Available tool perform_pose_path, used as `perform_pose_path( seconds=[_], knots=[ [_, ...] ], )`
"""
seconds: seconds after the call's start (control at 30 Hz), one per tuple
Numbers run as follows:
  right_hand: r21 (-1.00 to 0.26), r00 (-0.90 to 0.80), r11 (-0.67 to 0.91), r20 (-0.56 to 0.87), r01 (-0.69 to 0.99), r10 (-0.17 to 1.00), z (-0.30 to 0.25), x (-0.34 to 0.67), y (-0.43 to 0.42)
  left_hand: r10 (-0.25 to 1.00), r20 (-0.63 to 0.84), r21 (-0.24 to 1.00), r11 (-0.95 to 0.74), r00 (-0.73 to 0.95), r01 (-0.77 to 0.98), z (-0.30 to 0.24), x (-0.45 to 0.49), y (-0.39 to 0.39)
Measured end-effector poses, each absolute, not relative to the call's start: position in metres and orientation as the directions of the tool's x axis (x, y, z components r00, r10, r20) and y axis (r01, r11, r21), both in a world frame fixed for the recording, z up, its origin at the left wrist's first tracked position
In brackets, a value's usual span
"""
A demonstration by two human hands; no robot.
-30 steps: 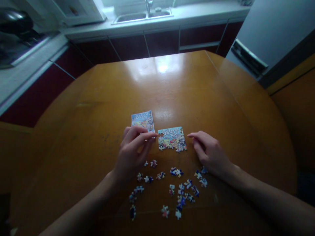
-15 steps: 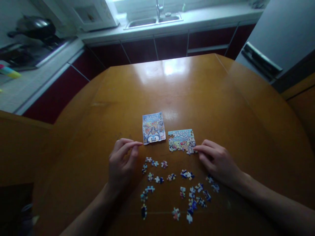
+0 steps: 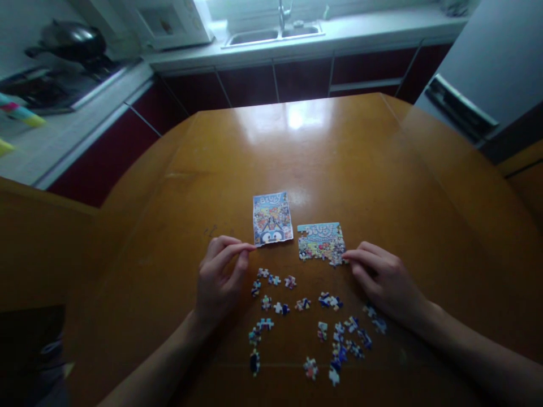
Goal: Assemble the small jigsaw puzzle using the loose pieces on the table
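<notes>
A partly built jigsaw puzzle [image 3: 321, 240] lies on the wooden table [image 3: 297, 158], with a small picture card [image 3: 272, 217] just left of it. My left hand [image 3: 220, 280] rests below the card. Its forefinger and thumb are pinched together near the card's lower left corner, and whether they hold anything is hidden. My right hand [image 3: 382, 277] lies on the table with its fingers stretched out. Its fingertips touch the puzzle's lower right corner. Several loose puzzle pieces [image 3: 305, 322] are scattered between and below my hands.
Beyond the table's far edge run a kitchen counter with a sink [image 3: 274, 35] and dark red cabinets [image 3: 297, 79]. A black pan [image 3: 74, 42] sits on a stove at the far left. A grey fridge [image 3: 487, 68] stands at the right.
My left hand has drawn back from the puzzle's left edge to below the card. My right hand has moved in onto the puzzle's lower right corner. The view has shifted slightly.
</notes>
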State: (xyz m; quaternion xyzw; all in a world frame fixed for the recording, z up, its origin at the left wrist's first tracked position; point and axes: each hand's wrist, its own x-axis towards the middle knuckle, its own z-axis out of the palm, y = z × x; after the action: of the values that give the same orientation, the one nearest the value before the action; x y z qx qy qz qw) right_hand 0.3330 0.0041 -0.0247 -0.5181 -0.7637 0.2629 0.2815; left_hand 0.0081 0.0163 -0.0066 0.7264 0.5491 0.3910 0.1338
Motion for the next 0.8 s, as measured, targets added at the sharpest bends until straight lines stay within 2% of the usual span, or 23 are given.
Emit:
perform_pose_path(
  seconds=[0.23,0.6,0.8],
  knots=[
    [-0.665,-0.321,0.377,0.212,0.645,0.923,-0.0222,0.3314,0.0043,0.902,0.415,0.609,-0.372,0.117,0.701,-0.0063,0.0088,0.0161],
    [-0.584,-0.457,0.429,0.110,0.689,0.883,-0.0215,0.3312,0.0057,0.903,0.413,0.606,-0.369,0.118,0.704,-0.0089,0.0083,0.0173],
    [-0.656,-0.391,0.394,0.161,0.644,0.906,-0.0206,0.3293,0.0053,0.904,0.414,0.609,-0.362,0.106,0.706,-0.0096,0.0091,0.0171]
  ],
)
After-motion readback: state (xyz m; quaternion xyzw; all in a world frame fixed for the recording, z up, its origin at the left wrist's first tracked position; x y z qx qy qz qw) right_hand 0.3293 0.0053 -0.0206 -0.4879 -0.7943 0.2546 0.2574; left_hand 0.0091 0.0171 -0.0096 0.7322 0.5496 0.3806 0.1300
